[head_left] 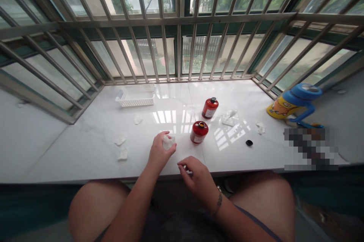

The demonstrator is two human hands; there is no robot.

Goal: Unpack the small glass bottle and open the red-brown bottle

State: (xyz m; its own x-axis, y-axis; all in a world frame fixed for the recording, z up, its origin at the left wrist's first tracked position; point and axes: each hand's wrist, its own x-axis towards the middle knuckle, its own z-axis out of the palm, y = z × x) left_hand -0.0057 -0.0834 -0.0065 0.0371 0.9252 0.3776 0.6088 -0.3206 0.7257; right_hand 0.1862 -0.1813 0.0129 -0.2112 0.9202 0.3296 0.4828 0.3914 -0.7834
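Note:
My left hand [159, 151] is curled around a crumpled white tissue [168, 142], just above the white counter. Close by and lower, my right hand [197, 177] has its thumb and index fingertips nearly together; whether anything sits between them I cannot make out. Right of the tissue stands a red bottle [199, 133] with an open neck and no cap. A second red bottle [210, 108], topped by a black cap, stands upright behind it. A loose black cap [249, 142] lies on the counter to the right.
A white perforated basket [136, 100] stands at the back left. Crumpled tissues [121, 139] and a folded white piece [123, 154] lie at left. Clear plastic wrapping [229, 118] and another tissue [260, 127] lie at right, near a blue-yellow handled bottle [290, 103]. Metal bars border the back.

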